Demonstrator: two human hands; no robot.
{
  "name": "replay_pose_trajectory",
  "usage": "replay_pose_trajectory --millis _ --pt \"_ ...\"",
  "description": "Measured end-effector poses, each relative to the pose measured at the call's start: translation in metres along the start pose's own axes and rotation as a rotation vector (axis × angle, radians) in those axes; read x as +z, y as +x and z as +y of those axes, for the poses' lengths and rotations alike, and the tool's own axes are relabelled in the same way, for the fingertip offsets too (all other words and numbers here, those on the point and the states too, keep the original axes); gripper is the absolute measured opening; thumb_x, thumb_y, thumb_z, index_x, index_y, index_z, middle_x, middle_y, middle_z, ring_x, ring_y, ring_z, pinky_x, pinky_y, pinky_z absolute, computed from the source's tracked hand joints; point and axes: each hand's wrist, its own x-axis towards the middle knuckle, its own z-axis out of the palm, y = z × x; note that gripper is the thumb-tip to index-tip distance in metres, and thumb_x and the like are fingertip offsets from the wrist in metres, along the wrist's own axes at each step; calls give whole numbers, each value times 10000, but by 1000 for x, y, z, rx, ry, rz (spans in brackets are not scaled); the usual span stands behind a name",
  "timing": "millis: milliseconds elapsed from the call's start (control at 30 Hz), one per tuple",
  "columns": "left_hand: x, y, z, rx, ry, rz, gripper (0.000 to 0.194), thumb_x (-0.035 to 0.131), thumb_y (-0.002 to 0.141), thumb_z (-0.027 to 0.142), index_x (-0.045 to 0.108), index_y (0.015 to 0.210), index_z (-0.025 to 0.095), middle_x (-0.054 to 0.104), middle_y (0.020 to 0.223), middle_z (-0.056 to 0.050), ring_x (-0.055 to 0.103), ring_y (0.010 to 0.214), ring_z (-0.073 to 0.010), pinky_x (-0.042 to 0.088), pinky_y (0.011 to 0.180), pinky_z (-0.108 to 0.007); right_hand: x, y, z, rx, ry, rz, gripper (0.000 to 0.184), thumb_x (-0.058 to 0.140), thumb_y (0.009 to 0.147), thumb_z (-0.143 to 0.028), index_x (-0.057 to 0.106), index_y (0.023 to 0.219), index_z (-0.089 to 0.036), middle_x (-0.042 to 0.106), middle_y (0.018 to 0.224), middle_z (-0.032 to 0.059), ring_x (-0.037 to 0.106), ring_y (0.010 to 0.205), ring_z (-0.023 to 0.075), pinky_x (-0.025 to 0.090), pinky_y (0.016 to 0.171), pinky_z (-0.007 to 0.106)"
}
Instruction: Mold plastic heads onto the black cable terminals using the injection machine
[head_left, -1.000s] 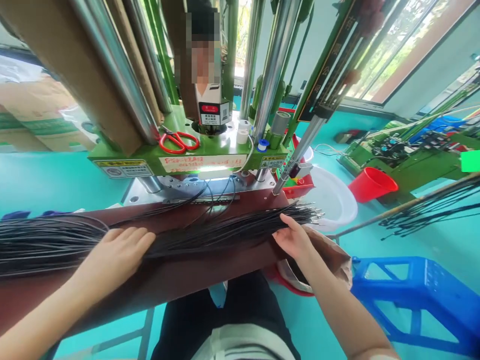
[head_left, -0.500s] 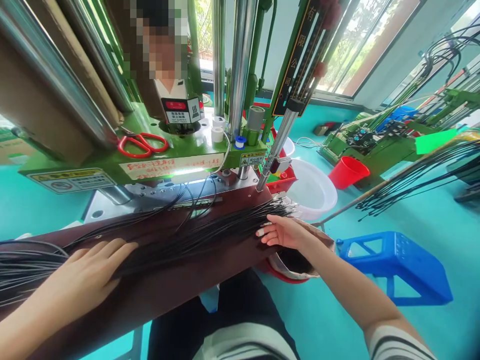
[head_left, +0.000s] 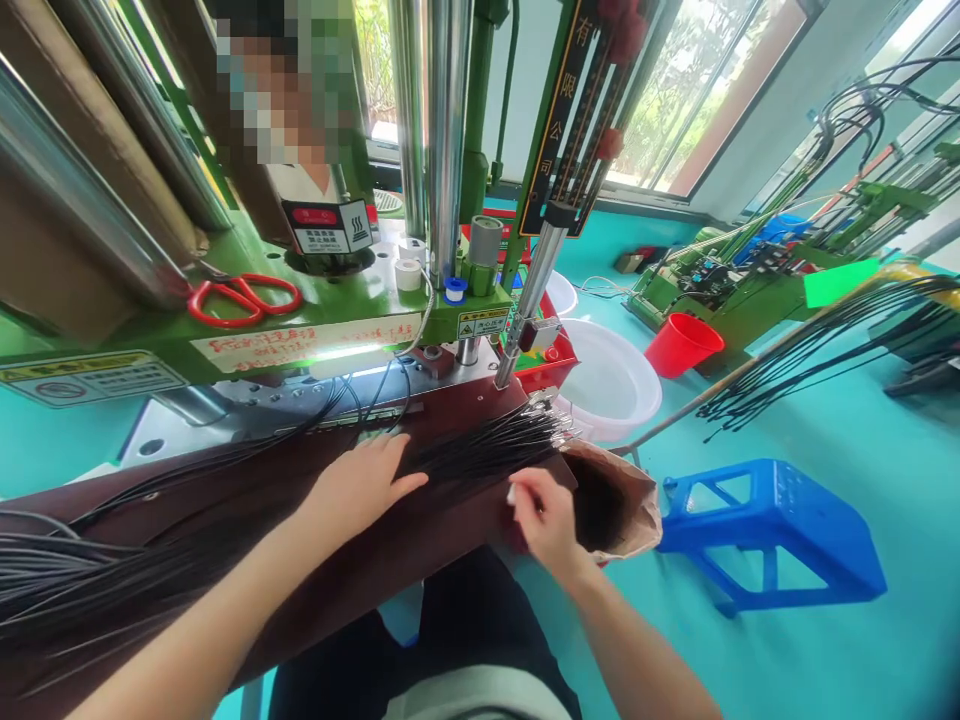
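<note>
Many black cables (head_left: 484, 442) show silvery tips (head_left: 551, 418), left hand (head_left: 364, 488) spread, empty, right hand (head_left: 546, 515) curled, grip unclear.

I see red-handled scissors (head_left: 250, 300) lying left of blue-and-white spool (head_left: 454, 290). Farther right, white tub (head_left: 654, 385) on turquoise floor (head_left: 862, 425), red bucket (head_left: 676, 352) just behind it. Blue plastic stool (head_left: 817, 530) nearer my camera. Beyond, window (head_left: 701, 90); green machine (head_left: 780, 322) at far right.
</note>
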Motion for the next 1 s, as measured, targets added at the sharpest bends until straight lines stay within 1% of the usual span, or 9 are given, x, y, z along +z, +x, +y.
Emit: replay_pose_trajectory --millis 100,200,333,433,567,667,767,867,1000 --pt "-2 17 0 50 -117 -108 396 427 791 480 570 1022 191 620 1051 -89 584 938 -267 437 804 -383 17 -4 -1 -116 -35 -163 150 454 811 -145 585 869 -189 617 701 14 570 579 118 451 556 230" --pt "-16 15 -3 67 -264 -15 288 488 752 439 564 908 210 623 962 -43 583 863 -227 435 765 -340 20 -2 -3 -127 -20 -175 157 447 799 -131 590 843 -179 618 693 16 567 589 120 448 572 231" --pt "-36 9 -1 31 -497 8 254 571 693 438 543 790 205 613 802 5 574 773 -184 444 702 -276 18 4 -6 8 65 -223 147 441 798 -141 582 817 -174 578 614 -12 514 480 96 409 464 202" --pt "-43 5 1 19 -407 165 278 548 718 453 568 841 204 624 845 -15 567 796 -201 445 722 -301 22 11 -14 19 141 -262 168 424 805 -130 576 863 -175 570 619 -17 504 457 87 410 435 194" --pt "-44 -9 5 118 -103 484 313 402 830 400 590 966 190 638 962 -72 534 929 -250 411 850 -384 31 24 -38 -343 62 -118 219 436 797 -104 593 934 -176 610 839 66 582 761 158 499 666 295" --pt "-46 -21 8 118 -20 573 330 359 851 389 583 951 169 633 965 -96 536 940 -257 408 866 -391 43 33 -51 -585 -69 -150 261 440 812 -127 593 1012 -193 607 1010 95 526 1032 207 443 885 387" --pt "-50 -30 10 -2 -127 518 324 382 822 424 556 933 174 646 893 -80 585 872 -239 445 803 -346 60 39 -43 -629 -279 -340 337 468 853 -254 519 1178 -181 539 1223 100 368 1241 231 300 1034 421" --pt "-55 -35 11 -136 -299 390 352 436 759 501 545 927 212 660 791 -21 612 673 -192 468 635 -278 75 40 -25 -538 -434 -479 511 498 859 -391 426 1279 -110 431 1340 154 277 1296 257 207 1076 436" --pt "-58 -41 14 -180 -398 337 375 489 706 554 568 872 227 663 757 8 596 602 -163 456 575 -236 74 42 -21 -383 -220 -553 548 587 795 -392 445 1266 -150 447 1330 135 344 1258 252 187 1080 435"
